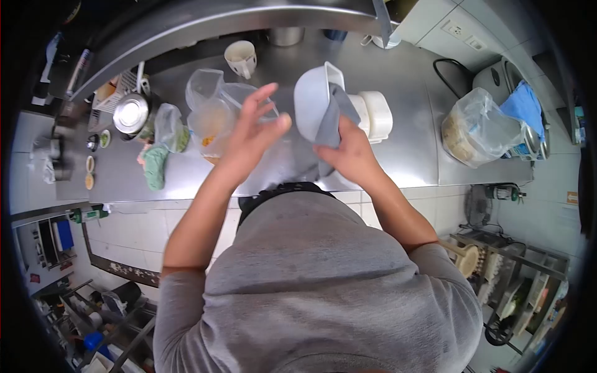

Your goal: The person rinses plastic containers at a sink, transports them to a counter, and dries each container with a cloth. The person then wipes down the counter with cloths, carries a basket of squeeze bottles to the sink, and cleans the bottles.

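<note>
My right hand grips a grey cloth that is pressed into and over the edge of a white container, which is tilted on its side above the steel counter. My left hand is raised to the left of the container with its fingers apart and nothing in them. Beneath and beyond my left hand stand clear plastic containers, one with orange bits at its bottom. Just right of the cloth are white containers on the counter.
A patterned mug stands at the back of the steel counter. On the left are a lidded metal pot, a plastic bag and a green cloth. A filled plastic bag and a blue cloth are at right.
</note>
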A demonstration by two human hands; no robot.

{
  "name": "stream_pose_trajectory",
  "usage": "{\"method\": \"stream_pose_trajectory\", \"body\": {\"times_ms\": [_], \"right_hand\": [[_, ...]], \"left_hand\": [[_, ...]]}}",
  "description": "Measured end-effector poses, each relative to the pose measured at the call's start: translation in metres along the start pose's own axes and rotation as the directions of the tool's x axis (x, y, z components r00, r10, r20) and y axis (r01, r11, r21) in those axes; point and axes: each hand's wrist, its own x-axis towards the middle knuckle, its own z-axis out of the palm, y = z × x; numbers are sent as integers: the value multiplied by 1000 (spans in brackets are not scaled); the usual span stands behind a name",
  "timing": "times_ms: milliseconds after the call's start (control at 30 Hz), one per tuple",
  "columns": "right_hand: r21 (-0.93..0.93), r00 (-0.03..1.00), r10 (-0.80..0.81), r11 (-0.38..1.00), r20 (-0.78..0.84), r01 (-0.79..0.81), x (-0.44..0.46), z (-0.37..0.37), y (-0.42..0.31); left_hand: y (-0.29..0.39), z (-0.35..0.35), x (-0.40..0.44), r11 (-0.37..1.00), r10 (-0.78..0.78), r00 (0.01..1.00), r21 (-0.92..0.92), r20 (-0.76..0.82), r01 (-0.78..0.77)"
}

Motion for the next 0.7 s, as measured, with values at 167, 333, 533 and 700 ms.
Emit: {"method": "stream_pose_trajectory", "body": {"times_ms": [167, 333, 533, 700], "right_hand": [[444, 978, 84, 882, 189, -161, -9, 4, -3], [274, 953, 30, 955, 302, -116, -5, 13, 1], [-41, 962, 76, 997, 262, -67, 5, 8, -13], [483, 956, 5, 862, 294, -153, -4, -5, -30]], "left_hand": [[-52, 18, 19, 799, -358, 879, -385, 314, 463], [-42, 32, 23, 858, -312, 942, -390, 121, 335], [-38, 19, 32, 799, -322, 926, -469, 197, 377], [-45, 21, 21, 833, -183, 957, -482, 225, 273]]}}
